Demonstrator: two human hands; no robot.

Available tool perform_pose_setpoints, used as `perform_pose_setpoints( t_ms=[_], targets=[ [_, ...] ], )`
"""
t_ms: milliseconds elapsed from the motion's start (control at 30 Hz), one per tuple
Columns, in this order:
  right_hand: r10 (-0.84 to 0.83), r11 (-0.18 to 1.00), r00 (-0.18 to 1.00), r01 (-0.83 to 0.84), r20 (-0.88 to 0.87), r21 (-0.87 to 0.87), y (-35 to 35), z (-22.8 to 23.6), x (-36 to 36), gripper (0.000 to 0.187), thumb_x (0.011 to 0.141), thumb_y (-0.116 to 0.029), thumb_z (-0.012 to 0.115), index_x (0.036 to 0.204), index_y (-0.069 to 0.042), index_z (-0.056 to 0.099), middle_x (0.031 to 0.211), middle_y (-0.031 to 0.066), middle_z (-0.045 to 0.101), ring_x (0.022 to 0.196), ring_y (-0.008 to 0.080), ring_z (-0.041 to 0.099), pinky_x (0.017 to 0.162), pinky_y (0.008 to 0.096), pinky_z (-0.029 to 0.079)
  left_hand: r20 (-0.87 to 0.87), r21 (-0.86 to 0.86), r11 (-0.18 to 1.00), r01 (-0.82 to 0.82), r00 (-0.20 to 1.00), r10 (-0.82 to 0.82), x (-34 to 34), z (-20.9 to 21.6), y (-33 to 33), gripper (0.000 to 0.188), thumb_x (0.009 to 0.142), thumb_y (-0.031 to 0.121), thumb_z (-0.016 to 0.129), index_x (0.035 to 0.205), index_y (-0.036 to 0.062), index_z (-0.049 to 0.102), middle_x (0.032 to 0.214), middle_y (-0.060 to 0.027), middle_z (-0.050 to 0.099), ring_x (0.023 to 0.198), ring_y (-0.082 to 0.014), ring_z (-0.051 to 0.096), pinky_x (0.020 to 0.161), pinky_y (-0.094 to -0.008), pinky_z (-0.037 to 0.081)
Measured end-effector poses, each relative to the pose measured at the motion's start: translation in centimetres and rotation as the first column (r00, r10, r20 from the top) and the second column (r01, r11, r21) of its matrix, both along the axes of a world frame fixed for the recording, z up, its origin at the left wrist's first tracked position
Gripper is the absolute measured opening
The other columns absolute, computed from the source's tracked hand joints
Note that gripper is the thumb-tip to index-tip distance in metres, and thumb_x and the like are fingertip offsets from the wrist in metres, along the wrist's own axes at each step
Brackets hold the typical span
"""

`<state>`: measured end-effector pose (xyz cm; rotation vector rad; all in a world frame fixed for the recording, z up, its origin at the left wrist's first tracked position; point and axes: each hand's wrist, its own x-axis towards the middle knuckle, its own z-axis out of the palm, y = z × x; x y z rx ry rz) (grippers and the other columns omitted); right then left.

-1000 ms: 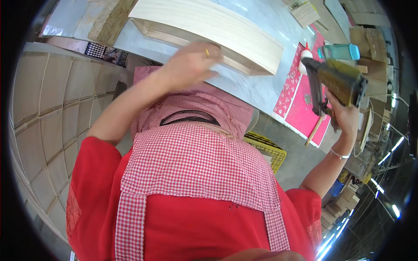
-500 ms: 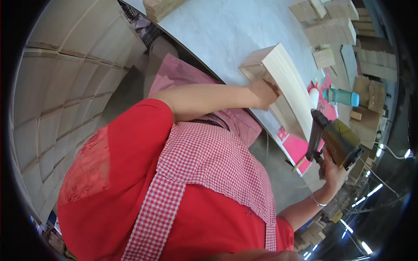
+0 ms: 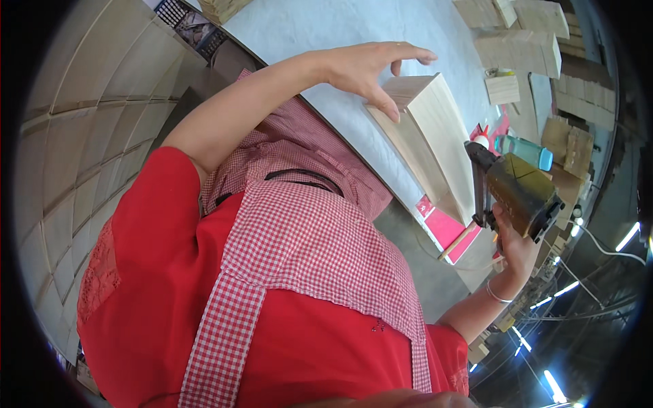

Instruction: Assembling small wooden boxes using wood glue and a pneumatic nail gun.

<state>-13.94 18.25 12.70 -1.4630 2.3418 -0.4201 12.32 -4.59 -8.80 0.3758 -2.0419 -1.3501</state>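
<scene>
Much of the lower view is filled by a red shirt and checked apron (image 3: pixel 306 251). Right hand (image 3: pixel 518 248) grips a nail gun (image 3: pixel 517 190), fingers partly hidden. Left hand (image 3: pixel 364 68), fingers spread, rests on the wooden box (image 3: pixel 428 136) at the table (image 3: pixel 326 27) edge.

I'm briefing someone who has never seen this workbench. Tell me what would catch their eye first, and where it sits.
First the wooden box, pale and open-sided, lying on the grey table in the upper middle, with the left hand spread at its near corner. Next the right hand at the right, gripping a dark, worn nail gun raised beside the box. The red shirt and checked apron fill the lower frame.
</scene>
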Motion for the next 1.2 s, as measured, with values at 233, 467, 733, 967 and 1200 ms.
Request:
perform_pose_setpoints(
  t_ms=[233, 467, 733, 967, 1200],
  targets=[
    [0.231, 0.972, 0.972, -0.229, -0.036, 0.051, -3.4, 1.1, 1.5, 0.042, 0.078, -0.005, 0.081, 0.116, 0.002, 0.063, 0.108, 0.0074, 0.068, 0.094, 0.0156, 0.064, 0.084, 0.0296, 0.051, -0.041, 0.044, 0.994, 0.100, 0.994, -0.098, -2.3, -1.7, -0.7, 0.103, 0.055, 0.034, 0.089, 0.145, 0.0193, 0.043, 0.135, -0.0044, 0.054, 0.103, -0.0224, 0.053, 0.095, -0.0369, 0.043],
    [0.365, 0.924, 0.931, -0.362, -0.006, 0.125, -6.7, 0.8, 2.6, 0.044, 0.078, -0.002, 0.081, 0.117, 0.004, 0.061, 0.110, 0.0092, 0.068, 0.094, 0.0173, 0.065, 0.083, 0.0300, 0.053, -0.067, 0.101, 0.985, 0.141, 0.989, -0.135, -2.4, -2.0, -0.5, 0.093, 0.056, 0.032, 0.088, 0.139, 0.0149, 0.049, 0.131, -0.0036, 0.055, 0.106, -0.0211, 0.053, 0.090, -0.0358, 0.043],
    [0.459, 0.870, 0.887, -0.437, -0.054, 0.229, -7.9, 0.2, 2.5, 0.042, 0.077, -0.001, 0.080, 0.115, 0.004, 0.062, 0.108, 0.0112, 0.069, 0.095, 0.0189, 0.067, 0.083, 0.0312, 0.054, -0.036, 0.305, 0.899, 0.314, 0.947, -0.319, -1.7, -0.8, -1.0, 0.083, 0.065, 0.031, 0.085, 0.137, 0.0095, 0.050, 0.118, -0.0074, 0.058, 0.086, -0.0150, 0.056, 0.071, -0.0291, 0.046],
    [0.549, 0.812, 0.832, -0.508, -0.081, 0.287, -6.8, 0.9, 0.4, 0.041, 0.076, -0.003, 0.081, 0.113, 0.003, 0.064, 0.107, 0.0129, 0.070, 0.095, 0.0216, 0.069, 0.081, 0.0335, 0.056, -0.347, 0.705, 0.408, 0.581, 0.783, -0.516, -5.1, -2.5, -4.7, 0.033, 0.087, 0.027, 0.073, 0.108, 0.0044, 0.063, 0.081, 0.0028, 0.058, 0.065, -0.0052, 0.052, 0.056, -0.0202, 0.042],
    [0.486, 0.859, 0.861, -0.439, -0.151, 0.263, -5.3, 0.7, -0.9, 0.053, 0.062, -0.022, 0.085, 0.107, -0.002, 0.063, 0.105, 0.0132, 0.066, 0.095, 0.0326, 0.064, 0.081, 0.0400, 0.049, -0.470, 0.742, 0.131, 0.657, 0.650, -0.597, -6.7, -3.4, -5.7, 0.016, 0.092, 0.021, 0.069, 0.083, 0.0101, 0.063, 0.072, 0.0088, 0.053, 0.055, 0.0005, 0.045, 0.051, -0.0164, 0.038]
  ],
)
